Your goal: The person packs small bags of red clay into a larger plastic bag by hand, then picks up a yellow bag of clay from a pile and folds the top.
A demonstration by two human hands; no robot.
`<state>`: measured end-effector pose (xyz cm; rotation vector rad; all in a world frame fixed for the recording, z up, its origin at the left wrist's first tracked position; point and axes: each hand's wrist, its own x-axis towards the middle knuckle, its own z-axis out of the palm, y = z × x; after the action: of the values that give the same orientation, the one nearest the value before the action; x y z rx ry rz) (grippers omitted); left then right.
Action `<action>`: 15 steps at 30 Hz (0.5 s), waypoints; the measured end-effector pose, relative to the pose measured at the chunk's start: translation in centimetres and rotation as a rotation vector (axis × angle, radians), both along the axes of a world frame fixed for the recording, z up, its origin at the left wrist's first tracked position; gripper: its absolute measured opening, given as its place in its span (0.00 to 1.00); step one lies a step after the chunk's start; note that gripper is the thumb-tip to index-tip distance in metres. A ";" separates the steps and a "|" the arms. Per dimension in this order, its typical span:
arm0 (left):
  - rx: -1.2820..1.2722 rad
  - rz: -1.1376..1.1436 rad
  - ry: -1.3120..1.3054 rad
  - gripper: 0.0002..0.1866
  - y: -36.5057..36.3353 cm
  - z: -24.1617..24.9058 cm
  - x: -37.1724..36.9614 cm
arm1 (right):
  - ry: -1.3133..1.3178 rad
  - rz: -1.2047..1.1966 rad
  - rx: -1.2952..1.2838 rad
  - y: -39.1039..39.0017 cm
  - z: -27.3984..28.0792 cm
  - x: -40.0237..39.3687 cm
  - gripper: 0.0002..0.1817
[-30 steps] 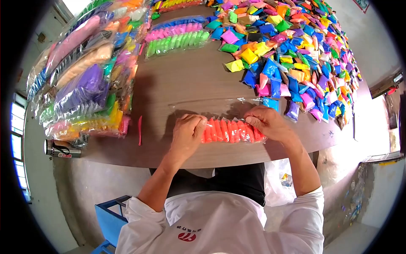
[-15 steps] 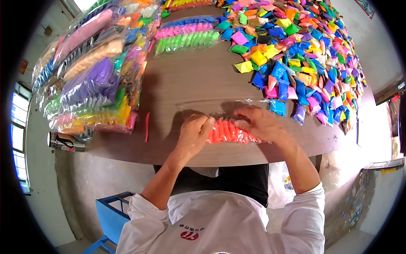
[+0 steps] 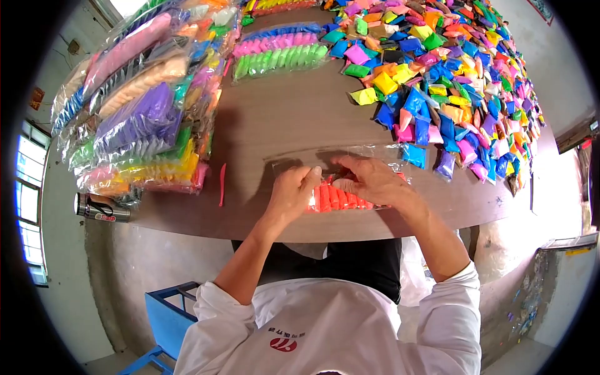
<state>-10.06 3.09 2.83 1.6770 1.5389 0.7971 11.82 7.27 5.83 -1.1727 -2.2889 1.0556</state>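
A clear plastic bag holding a row of red packets [image 3: 337, 199] lies flat near the table's front edge. At its left end my left hand [image 3: 291, 192] is closed on the plastic, thumb pointing up along the packets. My right hand [image 3: 374, 180] arches over the right part of the bag, fingers bent and thumb against the packets. Its grip is closed on the bag's upper side, with the fingertips partly hidden. Loose clear film spreads behind both hands. A small blue packet [image 3: 413, 156] sits beside the film, behind my right hand.
Filled bags of coloured packets [image 3: 134, 122] are stacked at the left. A bag with blue, pink and green rows [image 3: 281, 56] lies farther back. Loose coloured packets [image 3: 450, 75] cover the right side. A pink strip [image 3: 222, 185] and a steel flask [image 3: 103, 208] are at left.
My right hand has shifted slightly left over the bag, its thumb now nearer the middle of the red packets. My left hand stays at the left end. The whole view has shifted a little.
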 end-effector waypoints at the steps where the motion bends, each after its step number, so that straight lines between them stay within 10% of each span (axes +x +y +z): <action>1: -0.002 0.000 0.002 0.22 0.1 -0.4 -0.1 | 0.002 0.000 -0.002 0.0 -0.1 0.0 0.14; 15: 0.110 0.149 -0.234 0.22 -0.6 0.6 -5.1 | -0.085 0.161 -0.033 0.7 0.3 -0.2 0.16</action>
<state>-15.12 2.48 3.42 1.4966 1.4901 1.1329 11.61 7.95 6.08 -1.0793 -2.4763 1.1242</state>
